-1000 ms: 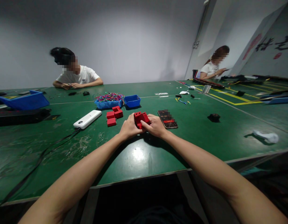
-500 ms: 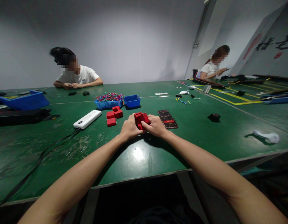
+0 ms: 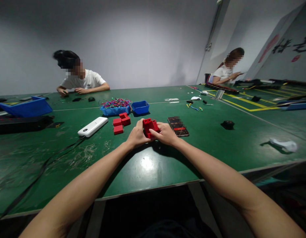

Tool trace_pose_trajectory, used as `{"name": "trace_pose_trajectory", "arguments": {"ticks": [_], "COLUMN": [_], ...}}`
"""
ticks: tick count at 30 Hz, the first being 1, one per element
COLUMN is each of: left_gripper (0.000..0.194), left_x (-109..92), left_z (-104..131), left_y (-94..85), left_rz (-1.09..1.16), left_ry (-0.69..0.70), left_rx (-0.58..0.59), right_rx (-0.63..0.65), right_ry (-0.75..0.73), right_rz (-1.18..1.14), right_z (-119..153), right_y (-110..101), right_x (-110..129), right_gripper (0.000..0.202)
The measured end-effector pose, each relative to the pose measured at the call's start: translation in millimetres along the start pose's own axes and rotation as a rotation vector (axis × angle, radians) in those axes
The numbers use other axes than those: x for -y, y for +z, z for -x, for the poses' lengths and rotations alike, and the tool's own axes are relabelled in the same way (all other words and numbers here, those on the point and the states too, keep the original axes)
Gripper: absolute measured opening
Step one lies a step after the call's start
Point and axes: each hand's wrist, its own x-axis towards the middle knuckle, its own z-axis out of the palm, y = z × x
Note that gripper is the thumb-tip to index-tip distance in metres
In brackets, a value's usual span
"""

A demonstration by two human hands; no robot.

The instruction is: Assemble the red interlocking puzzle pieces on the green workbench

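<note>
Between my two hands, a little above the green table point(image 3: 148, 178), is a red block-shaped part point(image 3: 149, 124) with round holes along its top and a recess in its front. My left hand point(image 3: 137, 135) grips its left side, fingers closed behind it. My right hand point(image 3: 165, 134) holds the right side, thumb pressed across the front. The fingers behind the part are hidden. Left of my hands lie several similar red blocks point(image 3: 118, 129), some with thin pins sticking out. A phone point(image 3: 178, 126) showing a timer lies just right of my right hand.
A blue bin point(image 3: 115, 110) full of coloured wires stands beside a smaller blue bin point(image 3: 140, 108). A white power bank point(image 3: 93, 127) with a black cable lies left. Black and white items point(image 3: 283, 144) lie right. Two people sit across the table, one at left point(image 3: 85, 81).
My hands and the red part have barely moved; the part is tipped very slightly. Across the table, the left person's hands have moved apart.
</note>
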Motion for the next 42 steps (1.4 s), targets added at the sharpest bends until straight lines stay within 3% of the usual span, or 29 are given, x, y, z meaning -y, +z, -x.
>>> {"name": "trace_pose_trajectory", "arguments": {"ticks": [9,14,20,26,33,42], "left_gripper": [0.075,0.081,0.083,0.093,0.102,0.099], "left_x": [-3.4,-1.8,4.1,5.3,7.2,4.4], "left_z": [-2.4,-2.4,-2.4,-2.3,-1.6,-0.9], "left_y": [-7.5,-7.9,-6.0,-6.1,-7.3,-7.9], "left_rz": [0.054,0.074,0.145,0.188,0.173,0.031], "left_ry": [0.126,0.080,0.071,0.095,0.085,0.042], "left_rx": [0.010,0.040,0.099,0.096,0.129,0.142], "right_rx": [0.055,0.049,0.038,-0.064,0.171,0.171], "right_ry": [0.013,0.037,0.044,0.137,0.278,0.288], "right_rz": [-0.001,-0.021,-0.117,-0.152,-0.551,-0.630], "right_z": [-1.0,0.0,-1.4,-2.7,-6.3,-6.2], "right_y": [0.6,1.6,0.5,-0.1,0.3,1.4], "right_x": [0.3,-1.6,-1.1,-0.1,-7.0,-9.5], "right_gripper": [0.027,0.034,0.055,0.040,0.049,0.046]}}
